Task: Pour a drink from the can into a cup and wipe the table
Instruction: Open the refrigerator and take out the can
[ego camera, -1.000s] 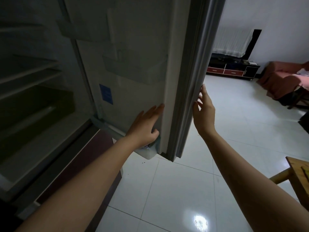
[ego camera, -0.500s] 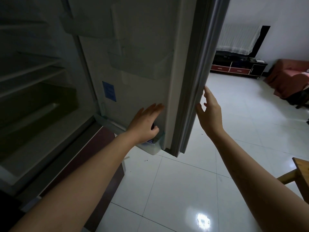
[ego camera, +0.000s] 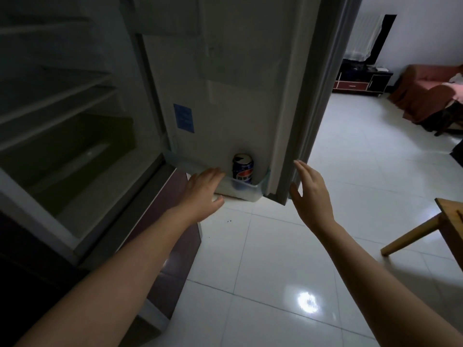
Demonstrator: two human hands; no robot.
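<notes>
A blue drink can (ego camera: 243,171) stands upright in the clear bottom shelf (ego camera: 260,184) of the open fridge door (ego camera: 240,96). My left hand (ego camera: 204,190) is just left of the can, fingers straight and reaching toward the shelf, a short gap from the can. My right hand (ego camera: 310,194) hovers open beside the door's outer edge, not touching it. No cup or cloth is in view.
The dark fridge interior (ego camera: 62,116) with bare shelves fills the left. A wooden table corner and leg (ego camera: 448,221) stick in at the right. White tiled floor (ego camera: 275,259) lies below. A sofa (ego camera: 431,96) and a TV cabinet (ego camera: 360,81) stand far back.
My left hand has dropped lower and leftward off the door shelf, uncovering the can. My right hand has come away from the door edge and moved down. The view has tilted downward.
</notes>
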